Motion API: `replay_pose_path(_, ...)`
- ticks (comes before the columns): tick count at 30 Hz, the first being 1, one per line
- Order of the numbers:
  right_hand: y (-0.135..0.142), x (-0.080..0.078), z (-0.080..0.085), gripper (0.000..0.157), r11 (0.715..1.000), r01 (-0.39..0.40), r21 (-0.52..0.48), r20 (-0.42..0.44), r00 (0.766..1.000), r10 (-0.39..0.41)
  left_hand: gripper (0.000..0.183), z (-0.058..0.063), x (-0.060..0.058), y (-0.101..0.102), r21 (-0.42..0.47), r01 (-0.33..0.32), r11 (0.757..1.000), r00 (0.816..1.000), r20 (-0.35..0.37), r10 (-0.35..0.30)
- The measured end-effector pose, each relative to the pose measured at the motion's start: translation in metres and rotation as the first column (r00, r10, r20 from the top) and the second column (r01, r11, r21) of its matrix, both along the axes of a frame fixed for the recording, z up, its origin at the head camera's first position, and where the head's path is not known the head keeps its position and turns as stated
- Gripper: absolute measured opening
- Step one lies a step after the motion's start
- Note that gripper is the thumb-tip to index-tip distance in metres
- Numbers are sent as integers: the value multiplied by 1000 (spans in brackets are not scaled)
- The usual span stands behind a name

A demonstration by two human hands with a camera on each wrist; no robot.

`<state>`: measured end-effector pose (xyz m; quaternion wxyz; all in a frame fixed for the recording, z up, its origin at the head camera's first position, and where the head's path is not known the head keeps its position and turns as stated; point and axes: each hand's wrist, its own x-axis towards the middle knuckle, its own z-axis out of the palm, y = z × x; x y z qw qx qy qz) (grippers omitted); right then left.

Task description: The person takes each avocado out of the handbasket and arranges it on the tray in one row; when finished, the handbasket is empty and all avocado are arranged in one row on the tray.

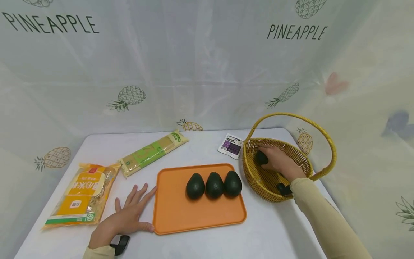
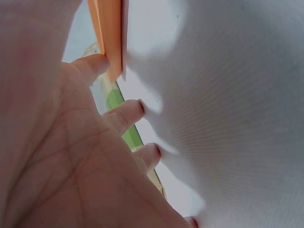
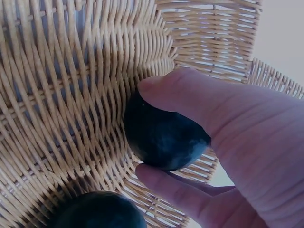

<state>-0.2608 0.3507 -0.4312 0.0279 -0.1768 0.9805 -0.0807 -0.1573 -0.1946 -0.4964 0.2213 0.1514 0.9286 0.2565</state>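
Note:
Inside the wicker basket (image 1: pixel 258 183), my right hand (image 1: pixel 279 162) grips a dark green avocado (image 3: pixel 164 133), thumb on one side and fingers on the other. A second avocado (image 3: pixel 99 211) lies in the basket near it, partly cut off in the right wrist view. My left hand (image 1: pixel 129 212) spreads its fingers on the table, with thumb and index fingertips at the left edge of the orange tray (image 1: pixel 194 219). Three avocados stand side by side in a row on the tray: one on the left (image 1: pixel 195 186), one in the middle (image 1: pixel 215 185), one on the right (image 1: pixel 233 184).
A yellow food bag (image 1: pixel 81 194) lies at the left of the white table (image 1: pixel 258 237). Behind the tray is a long green-and-beige noodle pack (image 1: pixel 153 153). A small white-and-purple packet (image 1: pixel 231 145) sits beside the basket, whose tall handle (image 1: pixel 330 144) arches up at the right.

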Motion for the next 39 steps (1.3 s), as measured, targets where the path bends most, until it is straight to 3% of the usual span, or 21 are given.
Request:
replay_pose_path(10, -3, 6, 11, 66, 999, 38, 8, 42, 998, -38, 133, 0, -1, 0, 5, 1, 1000, 1000, 8, -1)
replay_pose_path(39, -25, 42, 49, 75, 996, 65, -52, -31, 997, -67, 133, 1, -2, -1, 27, 7, 1000, 1000, 18, -7)
